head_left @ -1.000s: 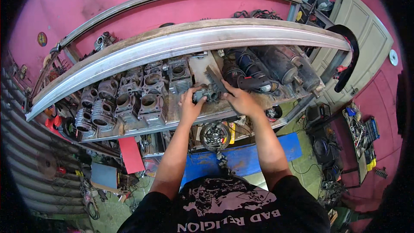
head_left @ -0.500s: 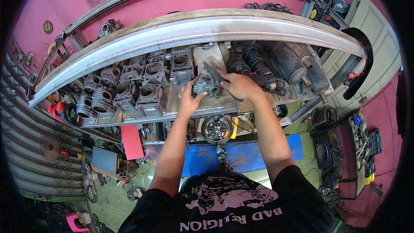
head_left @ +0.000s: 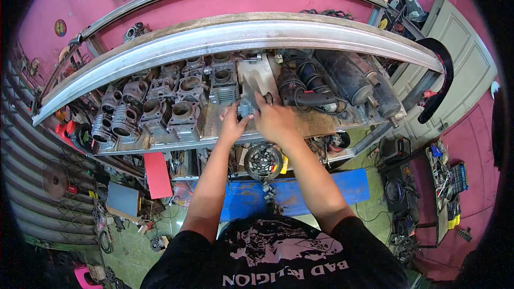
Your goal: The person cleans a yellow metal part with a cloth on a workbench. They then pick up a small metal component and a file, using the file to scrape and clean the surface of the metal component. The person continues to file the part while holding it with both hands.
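Note:
My left hand [head_left: 232, 125] is closed round a small grey metal engine part [head_left: 246, 108], which looks like a carburetor, just above the wooden shelf top [head_left: 310, 123]. Close beside it, my right hand [head_left: 276, 123] is closed on a dark, flat, blade-like thing [head_left: 254, 90]. Motion blurs that thing, and its kind does not show. Its end lies against or just over the metal part. The right fingers hide much of the part's right side.
Several engine cylinders [head_left: 184, 112] stand in rows on the left. A corded power drill [head_left: 305, 96] and dark mufflers [head_left: 348, 80] lie on the right. A long metal rail [head_left: 241, 37] spans above the shelf. Below hangs a round metal dish [head_left: 264, 161] of small parts.
My right hand has moved left and in toward the metal part, bringing the dark flat thing with it. The left hand keeps its hold, and the metal part looks turned.

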Available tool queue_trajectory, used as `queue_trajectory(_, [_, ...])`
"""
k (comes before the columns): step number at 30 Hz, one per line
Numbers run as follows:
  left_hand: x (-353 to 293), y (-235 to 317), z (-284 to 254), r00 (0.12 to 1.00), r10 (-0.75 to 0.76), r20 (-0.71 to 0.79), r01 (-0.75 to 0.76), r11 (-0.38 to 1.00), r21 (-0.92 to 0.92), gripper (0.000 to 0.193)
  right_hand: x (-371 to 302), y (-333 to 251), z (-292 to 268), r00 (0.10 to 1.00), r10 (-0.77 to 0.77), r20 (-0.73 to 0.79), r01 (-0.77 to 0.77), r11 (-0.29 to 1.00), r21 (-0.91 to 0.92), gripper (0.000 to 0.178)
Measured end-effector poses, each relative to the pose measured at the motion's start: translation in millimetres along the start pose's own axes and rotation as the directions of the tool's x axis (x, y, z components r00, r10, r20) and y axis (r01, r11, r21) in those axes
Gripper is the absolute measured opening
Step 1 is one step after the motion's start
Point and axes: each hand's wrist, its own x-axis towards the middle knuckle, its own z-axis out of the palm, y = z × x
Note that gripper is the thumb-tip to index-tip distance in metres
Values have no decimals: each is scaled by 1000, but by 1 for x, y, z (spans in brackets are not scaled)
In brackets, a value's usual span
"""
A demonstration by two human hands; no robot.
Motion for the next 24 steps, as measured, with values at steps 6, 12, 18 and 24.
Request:
queue_trajectory(6, [0, -8, -4, 1000, 18, 14, -18, 999, 44, 72, 15, 25, -17, 991, 50, 126, -63, 993, 104, 63])
queue_trajectory(12, [0, -10, -10, 998, 32, 48, -32, 999, -9, 76, -16, 51, -42, 985, -50, 165, 32, 993, 112, 63])
queue_trajectory(18, [3, -8, -1, 999, 29, 34, -27, 999, -46, 72, 26, 32, 10, 999, 20, 39, -24, 995, 99, 64])
queue_trajectory(24, [2, -5, -10, 993, 43, 107, -43, 999, -6, 64, -51, 50, -16, 999, -17, -35, 22, 985, 169, 61])
